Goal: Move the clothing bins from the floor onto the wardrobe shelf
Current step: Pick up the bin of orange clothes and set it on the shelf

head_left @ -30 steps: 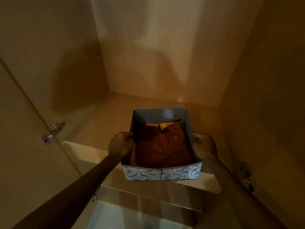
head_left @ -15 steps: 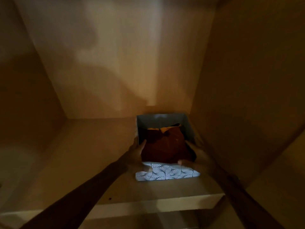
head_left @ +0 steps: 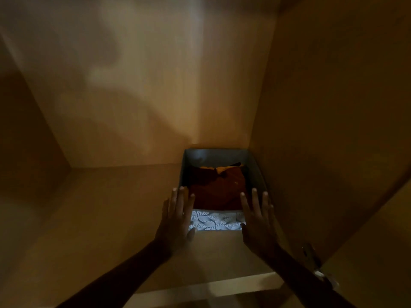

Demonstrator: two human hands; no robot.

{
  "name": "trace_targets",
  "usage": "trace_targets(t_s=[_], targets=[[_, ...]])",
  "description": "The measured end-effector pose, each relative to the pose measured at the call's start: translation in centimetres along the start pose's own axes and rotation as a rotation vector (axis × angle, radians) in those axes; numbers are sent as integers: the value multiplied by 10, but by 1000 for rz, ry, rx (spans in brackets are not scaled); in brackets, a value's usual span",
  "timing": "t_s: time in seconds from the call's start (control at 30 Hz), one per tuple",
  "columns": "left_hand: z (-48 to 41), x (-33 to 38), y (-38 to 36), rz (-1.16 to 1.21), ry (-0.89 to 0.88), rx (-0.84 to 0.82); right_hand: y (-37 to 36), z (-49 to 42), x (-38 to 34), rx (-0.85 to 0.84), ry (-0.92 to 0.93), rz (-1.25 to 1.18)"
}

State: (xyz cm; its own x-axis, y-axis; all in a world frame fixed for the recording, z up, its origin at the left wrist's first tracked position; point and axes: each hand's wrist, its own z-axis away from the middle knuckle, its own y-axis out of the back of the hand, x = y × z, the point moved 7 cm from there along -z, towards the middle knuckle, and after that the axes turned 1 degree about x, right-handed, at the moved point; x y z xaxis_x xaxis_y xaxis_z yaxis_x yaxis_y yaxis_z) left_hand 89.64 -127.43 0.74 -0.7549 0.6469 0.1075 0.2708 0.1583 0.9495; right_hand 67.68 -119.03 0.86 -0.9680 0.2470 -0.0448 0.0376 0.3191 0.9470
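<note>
A fabric clothing bin (head_left: 216, 222) with a white leaf-patterned front and grey inside stands on the wardrobe shelf (head_left: 100, 218), in the back right corner against the right wall. Folded rust-orange clothing (head_left: 216, 190) fills it. My left hand (head_left: 178, 218) lies flat, fingers spread, against the bin's front left corner. My right hand (head_left: 258, 221) lies flat, fingers spread, at the front right corner. Neither hand grips anything.
The wardrobe's right side panel (head_left: 333, 130) runs close beside the bin. A metal door hinge (head_left: 311, 254) sits low on that panel near my right forearm. The shelf's pale front edge (head_left: 200, 287) is below my arms. The left part of the shelf is bare wood.
The bin has slid from the shelf's front edge back into the right corner. Both hands let go of its side rims and now rest flat at its front.
</note>
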Motion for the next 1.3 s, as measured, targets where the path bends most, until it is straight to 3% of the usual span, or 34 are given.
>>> trace_targets(t_s=[0.43, 1.13, 1.23, 1.3], targets=[[-38, 10, -13, 44, 7, -176, -23, -66, 33, -125, 79, -110], [-84, -2, -17, 53, 43, -345, -32, -105, 49, -5, 103, -140], [-79, 0, -8, 105, 31, -276, -25, -98, 46, -36, 15, -163], [-67, 2, 1, 165, 24, -130, -16, -89, 37, -23, 4, -189]])
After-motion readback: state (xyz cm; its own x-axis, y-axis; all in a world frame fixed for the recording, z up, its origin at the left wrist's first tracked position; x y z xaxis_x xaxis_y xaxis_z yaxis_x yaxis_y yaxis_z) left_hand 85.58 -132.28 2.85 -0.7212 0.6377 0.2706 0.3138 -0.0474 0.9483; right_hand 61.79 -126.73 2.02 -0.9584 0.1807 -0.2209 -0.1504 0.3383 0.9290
